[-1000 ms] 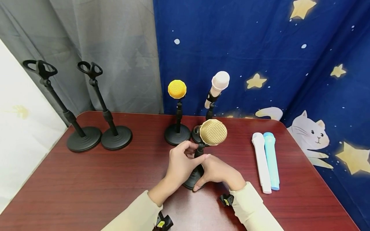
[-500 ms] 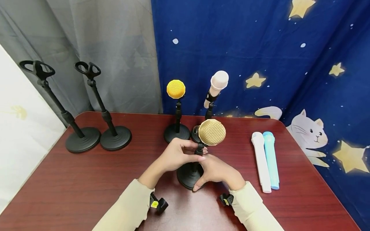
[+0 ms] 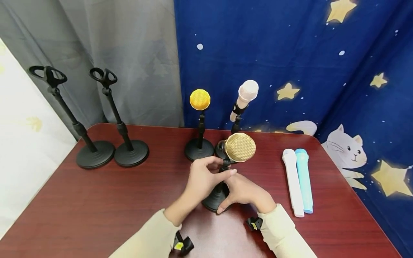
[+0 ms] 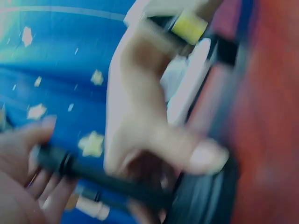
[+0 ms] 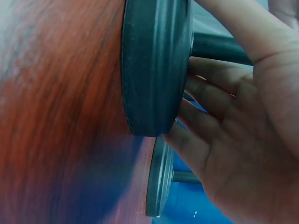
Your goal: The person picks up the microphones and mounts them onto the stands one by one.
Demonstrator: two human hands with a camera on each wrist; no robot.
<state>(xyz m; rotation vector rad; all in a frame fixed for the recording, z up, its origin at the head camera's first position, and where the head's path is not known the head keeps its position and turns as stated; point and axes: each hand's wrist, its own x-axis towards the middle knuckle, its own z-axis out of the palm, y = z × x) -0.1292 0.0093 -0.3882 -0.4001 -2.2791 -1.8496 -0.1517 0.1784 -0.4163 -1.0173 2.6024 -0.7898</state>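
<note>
Gold-headed microphone: atop a black stand, past the middle of the surface, its round mesh head turned toward the head camera.
Stand base: round and stepped, it appears to rest on the surface.
Left grip: grasping the upper pole of the stand, thumb across the near side, fingers reaching round behind.
Right grip: grasping the base, thumb on its near edge, fingers behind it.
Thumb overlap: the left thumb's tip crosses in front of the right grip; whether the 2 touch, I cannot tell.
Wrists: cream sleeves, with 1 small black camera under the left and 1 under the right.
White microphone in clip: tilted on a stand just behind, whose base is partly hidden by the gold head.
Yellow-headed microphone: on another black stand, left of the white one.
Loose microphones: 1 white and 1 light blue, lying side by side at the right.
Clip stands: 2 at the far left, 1 outer and 1 inner, bases close together.
Backdrop: grey curtain left, starry blue curtain right.
</note>
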